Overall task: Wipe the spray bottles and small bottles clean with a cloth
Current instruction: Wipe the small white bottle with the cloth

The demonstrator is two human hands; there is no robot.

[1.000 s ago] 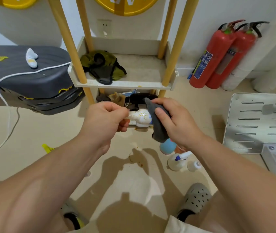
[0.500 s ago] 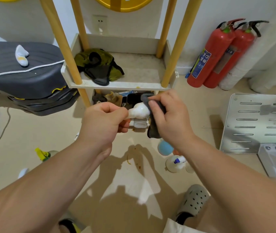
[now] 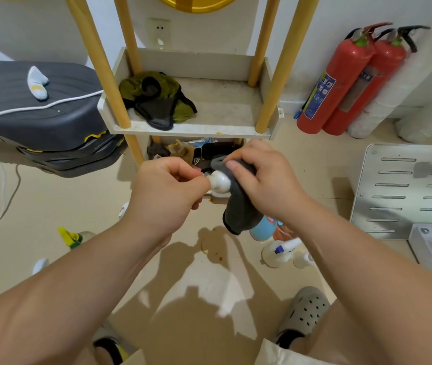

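My left hand [image 3: 168, 192] pinches the neck end of a small white bottle [image 3: 219, 181] held sideways in front of me. My right hand [image 3: 263, 181] grips a dark grey cloth [image 3: 240, 209] wrapped over the bottle's other end, so most of the bottle is hidden. The cloth's loose tail hangs below my right hand. On the floor under my right wrist stand a white spray bottle with a blue nozzle tip [image 3: 279, 252], a small white bottle [image 3: 303, 260] and a light blue bottle [image 3: 262, 229]. A spray bottle with a yellow-green trigger [image 3: 71, 237] lies on the floor at the left.
A shelf rack with yellow poles [image 3: 188, 127] stands just ahead, with clothes on both levels. A dark case [image 3: 41, 119] with a white cable lies left. Two red fire extinguishers [image 3: 341, 83] lean at the back right, and a metal slotted plate [image 3: 407, 191] lies right. My grey clog [image 3: 303, 313] is below.
The cloth in my right hand has slid further over the white bottle, covering more of it. Both hands stayed in place in front of the lower shelf.
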